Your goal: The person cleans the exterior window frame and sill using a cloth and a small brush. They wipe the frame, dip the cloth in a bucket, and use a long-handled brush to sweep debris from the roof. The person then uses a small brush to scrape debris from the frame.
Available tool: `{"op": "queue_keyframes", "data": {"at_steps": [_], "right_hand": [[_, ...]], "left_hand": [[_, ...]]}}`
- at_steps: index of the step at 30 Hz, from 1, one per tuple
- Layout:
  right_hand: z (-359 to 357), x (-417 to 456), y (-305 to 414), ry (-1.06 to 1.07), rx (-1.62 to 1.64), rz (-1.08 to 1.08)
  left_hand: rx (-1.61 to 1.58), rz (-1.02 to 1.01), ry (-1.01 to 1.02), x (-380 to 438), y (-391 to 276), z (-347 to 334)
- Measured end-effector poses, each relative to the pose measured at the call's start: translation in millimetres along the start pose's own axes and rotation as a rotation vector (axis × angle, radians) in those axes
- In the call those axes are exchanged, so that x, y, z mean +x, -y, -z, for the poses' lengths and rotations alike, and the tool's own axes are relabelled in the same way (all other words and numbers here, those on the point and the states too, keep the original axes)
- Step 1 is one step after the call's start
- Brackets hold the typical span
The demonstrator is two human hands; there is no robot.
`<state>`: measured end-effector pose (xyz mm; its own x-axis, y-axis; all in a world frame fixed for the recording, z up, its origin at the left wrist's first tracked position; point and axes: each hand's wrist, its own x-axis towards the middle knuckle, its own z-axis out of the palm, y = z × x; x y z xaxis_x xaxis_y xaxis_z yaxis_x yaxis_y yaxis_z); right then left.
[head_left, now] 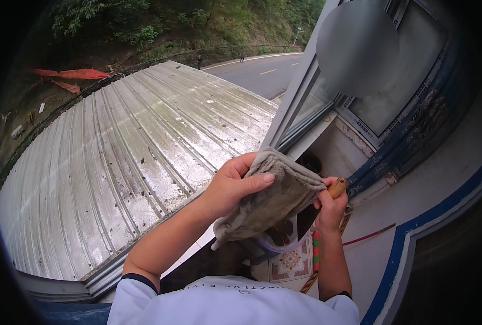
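Observation:
A damp grey-brown cloth (283, 191) is stretched between my two hands, with a thick folded top edge. My left hand (243, 185) pinches its upper left part, thumb lying over the front. My right hand (332, 205) grips a wooden handle (338, 187) and is at the cloth's right corner. What the handle belongs to is mostly hidden behind the cloth; a dark flat shape (309, 221) shows below the cloth's right edge. Under the cloth stands a basin with a pale purple rim (296, 247), partly covered from view.
An open window frame (296, 85) rises ahead, with a corrugated metal roof (143, 154) outside on the left. A blue curtain (407, 138) hangs on the right. A red stick (369, 235) lies near my right forearm. Two distant people stand by the road (261, 73).

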<state>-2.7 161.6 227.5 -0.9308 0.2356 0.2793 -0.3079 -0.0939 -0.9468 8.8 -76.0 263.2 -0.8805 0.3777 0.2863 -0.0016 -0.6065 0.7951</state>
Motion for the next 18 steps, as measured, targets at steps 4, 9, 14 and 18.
{"op": "queue_keyframes", "data": {"at_steps": [4, 9, 14, 18], "right_hand": [[5, 18, 35, -0.026, -0.081, 0.191], [43, 43, 34, -0.116, -0.185, 0.199], [99, 66, -34, -0.157, -0.219, -0.139], [144, 77, -131, -0.112, -0.335, -0.629]], "left_hand": [[-0.039, -0.128, -0.048, 15, -5, -7], [-0.07, -0.171, -0.052, 69, 29, -34], [-0.147, 0.001, -0.109, 135, 118, -47], [-0.151, 0.281, -0.329, 168, 244, -4]]}}
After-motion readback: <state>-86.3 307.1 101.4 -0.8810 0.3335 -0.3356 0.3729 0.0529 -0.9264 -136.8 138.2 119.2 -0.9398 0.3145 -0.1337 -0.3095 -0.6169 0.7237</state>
